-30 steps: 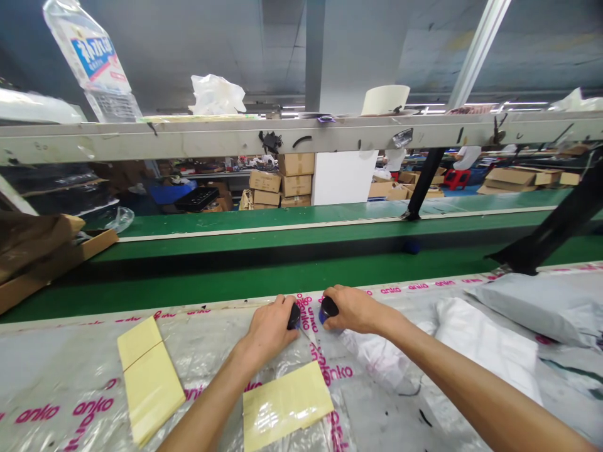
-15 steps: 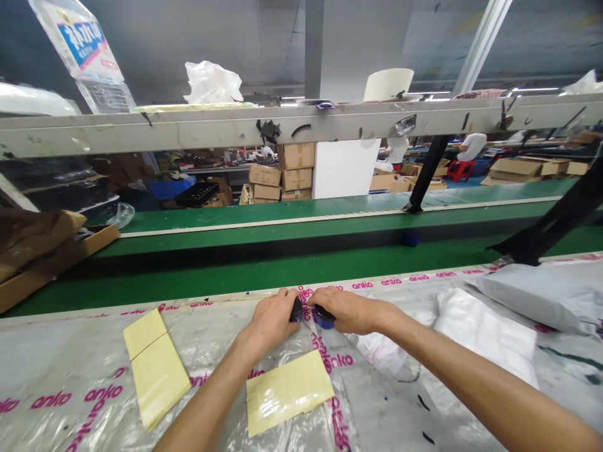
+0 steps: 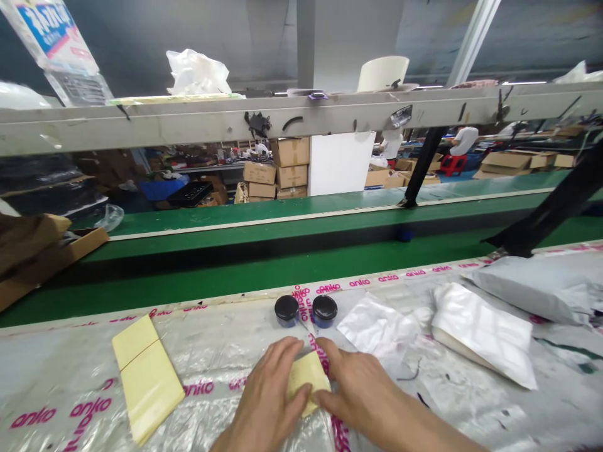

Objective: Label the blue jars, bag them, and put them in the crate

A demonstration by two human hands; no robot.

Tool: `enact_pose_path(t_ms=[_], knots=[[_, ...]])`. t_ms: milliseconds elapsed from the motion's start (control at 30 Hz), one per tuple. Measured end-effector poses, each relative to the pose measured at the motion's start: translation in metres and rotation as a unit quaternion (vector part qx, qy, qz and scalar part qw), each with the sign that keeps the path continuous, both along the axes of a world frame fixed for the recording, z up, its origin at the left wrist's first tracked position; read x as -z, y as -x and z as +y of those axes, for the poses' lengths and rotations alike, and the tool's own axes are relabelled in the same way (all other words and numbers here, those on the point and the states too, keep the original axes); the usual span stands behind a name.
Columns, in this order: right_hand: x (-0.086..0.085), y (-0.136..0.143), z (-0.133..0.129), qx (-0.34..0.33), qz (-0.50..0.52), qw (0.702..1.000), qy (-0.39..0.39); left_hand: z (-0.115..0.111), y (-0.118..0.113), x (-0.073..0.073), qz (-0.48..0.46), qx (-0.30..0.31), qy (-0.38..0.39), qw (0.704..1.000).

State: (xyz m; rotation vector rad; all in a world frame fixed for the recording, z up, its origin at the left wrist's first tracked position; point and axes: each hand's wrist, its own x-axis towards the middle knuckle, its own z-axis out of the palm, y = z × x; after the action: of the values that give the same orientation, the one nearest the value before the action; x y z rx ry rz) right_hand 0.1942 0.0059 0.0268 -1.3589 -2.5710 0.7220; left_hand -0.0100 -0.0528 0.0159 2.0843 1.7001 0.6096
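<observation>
A yellow paper piece (image 3: pixel 308 371) lies on the plastic-covered table, partly hidden beneath both hands. My left hand (image 3: pixel 271 395) grips its left side, thumb on top. On its right side, my right hand (image 3: pixel 355 386) holds it between thumb and fingers. Just beyond the hands stand two small round jars with black lids, a left jar (image 3: pixel 287 311) and a right jar (image 3: pixel 325 311), side by side and apart. A banded stack of yellow paper (image 3: pixel 147 380) lies to the left.
White plastic bags (image 3: pixel 377 329) and a white packet (image 3: pixel 480 333) lie on the right. Beyond the table edge runs a green conveyor (image 3: pixel 235 273). A grey rail (image 3: pixel 198 125) crosses above, with a black post (image 3: pixel 424 166). An open carton (image 3: pixel 51 263) stands at left.
Both hands have let go of the two jars and moved back toward me, onto the yellow paper. The jars now stand uncovered. The view has shifted slightly.
</observation>
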Motion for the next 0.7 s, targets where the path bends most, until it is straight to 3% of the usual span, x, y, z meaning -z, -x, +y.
enact_pose_path(t_ms=[67, 133, 267, 333, 533, 700], knots=[[0.012, 0.003, -0.002, 0.009, 0.049, 0.998, 0.033, 0.000, -0.001, 0.006, -0.027, -0.003, 0.043, 0.999], [0.015, 0.002, 0.002, 0.019, 0.147, 0.984, 0.094, 0.004, -0.002, 0.001, -0.086, -0.016, 0.092, 0.992], [0.005, -0.002, 0.011, 0.026, 0.342, 0.915, 0.210, 0.017, -0.006, -0.018, -0.270, -0.042, 0.178, 0.945], [0.003, -0.003, 0.012, 0.044, 0.389, 0.893, 0.222, 0.022, -0.009, -0.018, -0.333, -0.058, 0.197, 0.920], [0.005, -0.005, 0.011, 0.085, 0.423, 0.877, 0.210, 0.021, -0.014, 0.005, -0.397, -0.106, 0.222, 0.884], [-0.002, -0.007, 0.010, 0.076, 0.414, 0.885, 0.199, 0.017, -0.017, 0.000, -0.423, -0.110, 0.220, 0.872]])
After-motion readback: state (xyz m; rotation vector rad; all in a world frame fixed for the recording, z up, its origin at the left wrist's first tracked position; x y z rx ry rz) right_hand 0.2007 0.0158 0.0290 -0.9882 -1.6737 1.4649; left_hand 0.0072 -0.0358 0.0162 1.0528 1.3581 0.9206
